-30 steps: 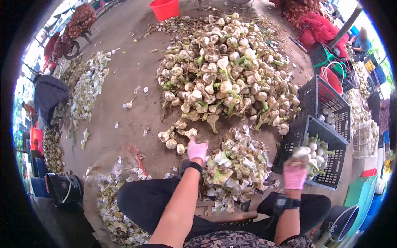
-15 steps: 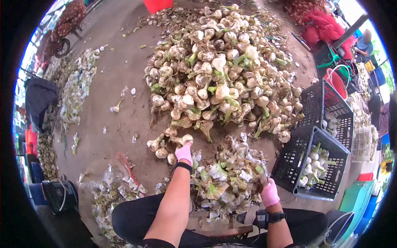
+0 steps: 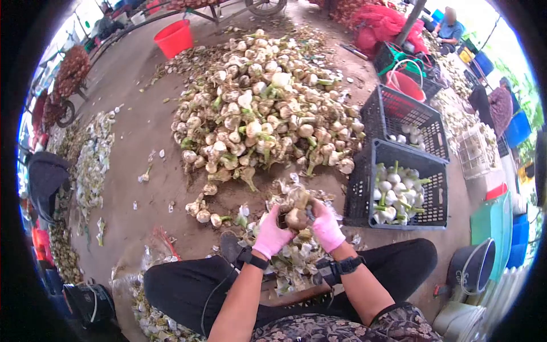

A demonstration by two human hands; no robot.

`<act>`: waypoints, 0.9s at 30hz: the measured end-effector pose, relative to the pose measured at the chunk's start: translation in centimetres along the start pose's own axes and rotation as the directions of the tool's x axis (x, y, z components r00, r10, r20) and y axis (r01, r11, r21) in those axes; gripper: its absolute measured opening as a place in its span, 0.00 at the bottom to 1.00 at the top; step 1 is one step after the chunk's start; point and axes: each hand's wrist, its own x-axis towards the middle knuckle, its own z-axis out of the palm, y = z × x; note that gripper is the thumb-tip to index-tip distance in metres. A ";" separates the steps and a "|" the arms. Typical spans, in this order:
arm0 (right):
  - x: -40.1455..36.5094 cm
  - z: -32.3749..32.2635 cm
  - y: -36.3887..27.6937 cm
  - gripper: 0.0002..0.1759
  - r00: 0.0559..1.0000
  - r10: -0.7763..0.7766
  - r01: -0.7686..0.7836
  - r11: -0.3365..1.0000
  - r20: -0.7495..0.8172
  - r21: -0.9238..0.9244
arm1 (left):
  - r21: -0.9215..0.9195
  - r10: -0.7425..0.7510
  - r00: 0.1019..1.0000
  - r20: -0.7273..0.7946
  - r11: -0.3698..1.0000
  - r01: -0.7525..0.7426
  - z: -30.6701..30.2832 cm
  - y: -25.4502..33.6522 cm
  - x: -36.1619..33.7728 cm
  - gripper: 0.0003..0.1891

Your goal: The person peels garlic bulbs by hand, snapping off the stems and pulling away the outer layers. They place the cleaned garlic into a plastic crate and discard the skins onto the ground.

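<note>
My left hand [image 3: 273, 232], in a pink glove, is closed around a garlic bulb [image 3: 296, 219] with dirty brown outer skin. At the bulb's right side, my right hand [image 3: 326, 227], also gloved in pink, has its fingers closed; a small dark thing shows at its fingertips, and I cannot tell what it is. Both hands are over a heap of peeled garlic skins [image 3: 296, 259] between my legs. Just left of them, a few unpeeled garlic bulbs [image 3: 203, 215] lie on the ground. The large pile of garlic [image 3: 256, 108] rises in front.
A black crate [image 3: 407, 225] to the right holds trimmed white garlic bulbs [image 3: 397, 191]. Behind it stand another black crate [image 3: 419, 117] and a red bucket [image 3: 405, 85]. A red tub [image 3: 174, 39] is at the pile's far left. Other people [image 3: 450, 31] sit at the far right.
My left hand has lifted a garlic bulb from the small group on the ground and brought it to my right hand. My right hand has moved left and inward. The view has tilted up.
</note>
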 end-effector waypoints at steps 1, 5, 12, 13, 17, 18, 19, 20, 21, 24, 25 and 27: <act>-0.4 -0.2 0.0 0.25 1.000 -0.007 0.007 1.000 -0.004 -0.003 | 0.023 -0.012 1.000 -0.020 1.000 0.013 0.5 1.7 -1.4 0.36; -1.5 0.5 -0.1 0.16 0.996 0.065 -0.072 0.991 -0.066 -0.116 | 0.411 0.291 0.934 -0.207 0.892 -0.187 2.5 4.0 -5.0 0.33; -3.1 2.8 -3.5 0.15 0.996 0.072 -0.061 0.983 0.056 -0.175 | 0.159 0.228 0.916 -0.330 0.970 -0.184 1.8 3.2 -6.3 0.29; -3.4 2.7 -5.4 0.16 0.993 0.097 -0.057 0.897 0.071 -0.438 | 0.107 0.184 0.929 -0.321 0.982 -0.158 1.7 5.4 -6.8 0.27; -3.4 1.5 -4.5 0.12 0.991 -0.083 0.131 0.710 0.103 -0.692 | -0.024 0.143 0.967 -0.211 0.988 -0.151 0.9 2.4 -6.1 0.30; -3.7 1.8 -4.9 0.12 0.991 -0.082 0.132 0.709 0.104 -0.692 | -0.177 0.135 0.973 -0.189 0.970 -0.169 0.8 2.8 -6.2 0.31; -4.2 2.3 -5.4 0.09 0.990 -0.099 0.142 0.757 0.103 -0.638 | -0.325 0.132 0.978 -0.164 0.929 -0.180 0.7 3.2 -6.3 0.31; -4.5 2.6 -5.6 0.06 0.988 -0.115 0.152 0.800 0.101 -0.580 | -0.326 0.132 0.978 -0.163 0.928 -0.180 0.5 3.5 -6.5 0.31; -4.5 2.6 -5.3 0.06 0.988 -0.114 0.151 0.800 0.100 -0.581 | -0.508 0.036 0.992 -0.120 0.856 -0.093 0.2 3.7 -6.7 0.30; -4.0 1.8 -2.9 0.14 0.987 -0.158 0.146 0.888 0.008 -0.436 | -0.654 0.074 0.997 -0.036 0.752 -0.079 -0.1 1.7 -6.2 0.25; -3.7 1.1 -1.8 0.16 0.987 -0.159 0.139 0.899 -0.014 -0.416 | -0.785 0.009 0.999 0.038 0.619 0.024 -0.3 1.5 -6.2 0.23; -3.7 1.1 -2.7 0.18 0.985 -0.169 0.141 0.891 -0.026 -0.432 | -0.910 -0.125 0.974 0.191 0.349 0.224 -0.6 1.7 -6.0 0.24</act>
